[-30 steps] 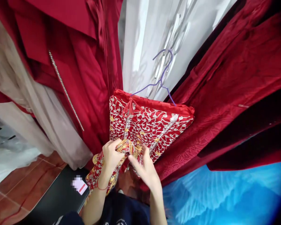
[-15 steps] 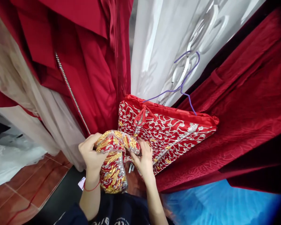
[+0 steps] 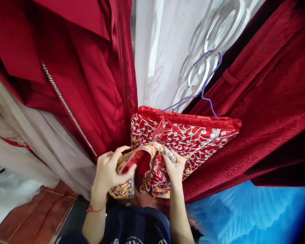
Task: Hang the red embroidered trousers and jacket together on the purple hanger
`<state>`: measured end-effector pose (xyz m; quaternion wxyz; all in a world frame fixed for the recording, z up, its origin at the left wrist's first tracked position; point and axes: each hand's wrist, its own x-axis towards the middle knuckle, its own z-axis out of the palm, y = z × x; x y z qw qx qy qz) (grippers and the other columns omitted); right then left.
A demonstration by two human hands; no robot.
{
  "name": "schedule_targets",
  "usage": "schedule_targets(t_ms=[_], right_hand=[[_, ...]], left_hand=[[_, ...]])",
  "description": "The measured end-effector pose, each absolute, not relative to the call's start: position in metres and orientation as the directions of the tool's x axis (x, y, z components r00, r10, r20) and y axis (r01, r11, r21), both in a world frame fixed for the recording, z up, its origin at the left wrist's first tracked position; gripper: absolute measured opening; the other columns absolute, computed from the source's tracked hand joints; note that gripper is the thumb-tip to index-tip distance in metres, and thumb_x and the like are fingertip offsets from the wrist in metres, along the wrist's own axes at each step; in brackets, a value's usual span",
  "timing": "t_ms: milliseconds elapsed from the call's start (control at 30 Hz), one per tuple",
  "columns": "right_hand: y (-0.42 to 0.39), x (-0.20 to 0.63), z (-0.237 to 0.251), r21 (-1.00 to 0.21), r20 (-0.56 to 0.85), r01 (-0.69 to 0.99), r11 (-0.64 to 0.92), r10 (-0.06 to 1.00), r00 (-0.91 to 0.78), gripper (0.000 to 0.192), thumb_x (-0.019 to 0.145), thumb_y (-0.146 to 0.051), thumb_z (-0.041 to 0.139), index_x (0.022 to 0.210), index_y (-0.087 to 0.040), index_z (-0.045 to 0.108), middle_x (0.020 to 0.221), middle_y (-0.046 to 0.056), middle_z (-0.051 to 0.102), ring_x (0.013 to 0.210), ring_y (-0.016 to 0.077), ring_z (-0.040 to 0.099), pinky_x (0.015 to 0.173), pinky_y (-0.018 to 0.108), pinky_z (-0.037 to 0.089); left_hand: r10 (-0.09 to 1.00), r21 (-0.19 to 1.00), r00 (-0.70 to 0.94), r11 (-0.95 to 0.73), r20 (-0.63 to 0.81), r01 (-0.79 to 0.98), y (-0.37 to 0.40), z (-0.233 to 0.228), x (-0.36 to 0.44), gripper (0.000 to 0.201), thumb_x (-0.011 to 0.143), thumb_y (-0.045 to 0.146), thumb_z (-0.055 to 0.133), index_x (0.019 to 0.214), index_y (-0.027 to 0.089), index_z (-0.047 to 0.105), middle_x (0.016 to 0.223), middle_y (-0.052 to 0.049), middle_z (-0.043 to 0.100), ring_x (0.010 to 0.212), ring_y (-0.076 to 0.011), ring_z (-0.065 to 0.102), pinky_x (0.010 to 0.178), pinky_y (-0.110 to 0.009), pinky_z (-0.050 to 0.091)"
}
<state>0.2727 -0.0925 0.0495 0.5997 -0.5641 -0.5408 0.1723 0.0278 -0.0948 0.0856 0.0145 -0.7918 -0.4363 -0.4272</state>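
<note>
My right hand (image 3: 175, 166) pinches the upper right edge of an embroidered red, gold and silver garment (image 3: 161, 176). Loosely curled round the garment's left side is my left hand (image 3: 113, 171), its thumb raised in front of the fabric. Plain red lining shows in the fold between the hands. Just behind hangs an embroidered red skirt (image 3: 193, 140) with a satin waistband and a red tie (image 3: 159, 128). A thin purple hanger (image 3: 203, 91) holds its waistband. Whether the handled garment joins this skirt is hidden.
Dark red dresses hang at the left (image 3: 91, 84) and right (image 3: 269, 101). White drapery (image 3: 155, 51) and white ring-shaped metalwork (image 3: 208, 64) are behind. Pale tulle (image 3: 15, 189) lies near the tiled floor (image 3: 27, 217); blue pleated fabric (image 3: 239, 213) is at lower right.
Both hands have moved right in view and drawn further apart. The garment's top fold has opened, showing red lining. My left thumb has lifted from the fabric.
</note>
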Motion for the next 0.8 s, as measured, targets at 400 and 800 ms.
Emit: schedule_targets(t_ms=[400,800], right_hand=[[-0.049,0.224,0.140,-0.295,0.790,0.608,0.737,0.547,-0.279,0.035,0.096,-0.045,0.053,0.071,-0.022,0.060,0.065,-0.001,0.061,0.066,0.0142,0.056,0.081,0.034,0.041],[-0.004,0.268,0.178,0.062,0.566,0.681,0.730,0.536,-0.626,0.028,0.101,-0.033,0.048,0.119,-0.015,0.062,0.097,0.008,0.073,0.084,0.0193,0.067,0.083,0.034,0.042]], left_hand=[[0.736,0.760,-0.353,-0.327,0.578,0.561,-0.063,0.076,0.009,0.053,0.078,0.045,0.074,0.049,0.019,0.038,0.045,0.007,0.035,0.044,-0.0063,0.034,0.046,-0.022,0.030],[0.654,0.355,-0.321,0.085,0.685,0.931,0.006,0.177,0.001,0.039,0.084,0.053,0.060,0.071,0.018,0.069,0.055,-0.002,0.053,0.058,-0.0187,0.053,0.059,-0.027,0.030]])
